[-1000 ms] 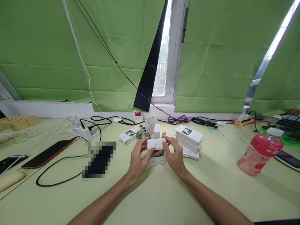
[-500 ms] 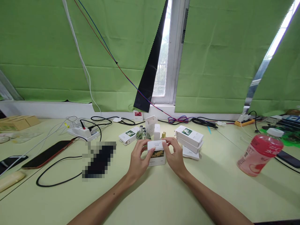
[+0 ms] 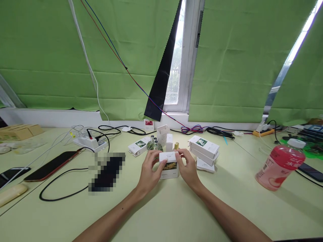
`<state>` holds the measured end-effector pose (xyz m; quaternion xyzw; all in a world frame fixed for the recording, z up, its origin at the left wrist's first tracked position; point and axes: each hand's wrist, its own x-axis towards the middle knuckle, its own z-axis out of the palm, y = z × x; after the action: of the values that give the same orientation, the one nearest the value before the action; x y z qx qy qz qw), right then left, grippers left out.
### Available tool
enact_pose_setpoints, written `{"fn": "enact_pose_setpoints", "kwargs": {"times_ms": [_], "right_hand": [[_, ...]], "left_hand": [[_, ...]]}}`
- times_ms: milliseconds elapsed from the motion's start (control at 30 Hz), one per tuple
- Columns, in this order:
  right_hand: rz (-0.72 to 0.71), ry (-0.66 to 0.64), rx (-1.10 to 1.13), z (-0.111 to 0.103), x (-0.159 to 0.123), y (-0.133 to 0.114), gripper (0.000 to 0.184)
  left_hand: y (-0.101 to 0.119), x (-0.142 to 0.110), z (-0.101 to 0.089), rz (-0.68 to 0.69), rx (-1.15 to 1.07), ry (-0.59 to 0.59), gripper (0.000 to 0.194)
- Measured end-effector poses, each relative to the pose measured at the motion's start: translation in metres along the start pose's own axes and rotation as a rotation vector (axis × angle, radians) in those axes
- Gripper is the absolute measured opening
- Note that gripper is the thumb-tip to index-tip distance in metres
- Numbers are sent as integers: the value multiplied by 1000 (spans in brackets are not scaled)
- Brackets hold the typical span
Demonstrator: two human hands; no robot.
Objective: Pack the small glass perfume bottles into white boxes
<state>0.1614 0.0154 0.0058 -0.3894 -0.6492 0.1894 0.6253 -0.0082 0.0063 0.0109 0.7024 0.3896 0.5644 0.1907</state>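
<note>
Holds one white box (image 3: 172, 173) upright between left hand (image 3: 149, 170) and right hand (image 3: 188, 170); grips upper part with fingers (image 3: 186, 154), left thumb (image 3: 161, 166) on front, right thumb (image 3: 178, 158) at upper-right corner.

Forearms (image 3: 118, 210) in a V, fingers (image 3: 152, 156) bent

Front white box (image 3: 169, 170): smooth printed paper card, near matt. Stacked boxes (image 3: 202, 153): same card look. Gold cap (image 3: 176, 145): shiny, metallic; silver caps (image 3: 152, 138) likewise. Drink bottle (image 3: 280, 166): glossy pink plastic. Surface (image 3: 164, 215): smooth, slight sheen. Green blinds (image 3: 234, 64): creased, matt, cloth-like. Power strip (image 3: 87, 142): white plastic. Large phone (image 3: 51, 165): glossy dark screen. Tan boxes (image 3: 20, 131): matt cardboard.
</note>
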Motion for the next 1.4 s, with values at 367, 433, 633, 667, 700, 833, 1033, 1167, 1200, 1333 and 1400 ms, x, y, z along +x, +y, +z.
{"fn": "enact_pose_setpoints", "kwargs": {"times_ms": [367, 433, 633, 667, 700, 833, 1033, 1167, 1200, 1333, 1400], "right_hand": [[52, -14, 29, 1, 1, -1, 28], [50, -13, 29, 1, 1, -1, 28], [42, 0, 27, 0, 0, -2, 27], [43, 0, 28, 0, 0, -2, 27], [45, -1, 31, 0, 0, -1, 26], [58, -12, 45, 0, 0, 0, 27], [70, -17, 55, 1, 0, 1, 27], [69, -22, 60, 1, -1, 3, 26], [68, -22, 61, 1, -1, 3, 26], [72, -28, 65, 1, 0, 2, 26], [75, -32, 67, 1, 0, 1, 27]], "left_hand": [[1, 1, 0, -55, -37, 0, 21], [1, 1, 0, -62, -52, 3, 22], [1, 2, 1, -88, -75, 23, 24], [1, 2, 1, -94, -77, 29, 24], [1, 2, 1, -99, -79, 34, 25], [1, 2, 2, -110, -74, 52, 26], [0, 2, 2, -109, -67, 48, 27], [-1, 2, 1, -114, -49, 43, 26], [-1, 2, 1, -115, -42, 43, 26], [0, 3, 0, -113, -5, 50, 26], [1, 3, 0, -104, 16, 54, 26]]}}
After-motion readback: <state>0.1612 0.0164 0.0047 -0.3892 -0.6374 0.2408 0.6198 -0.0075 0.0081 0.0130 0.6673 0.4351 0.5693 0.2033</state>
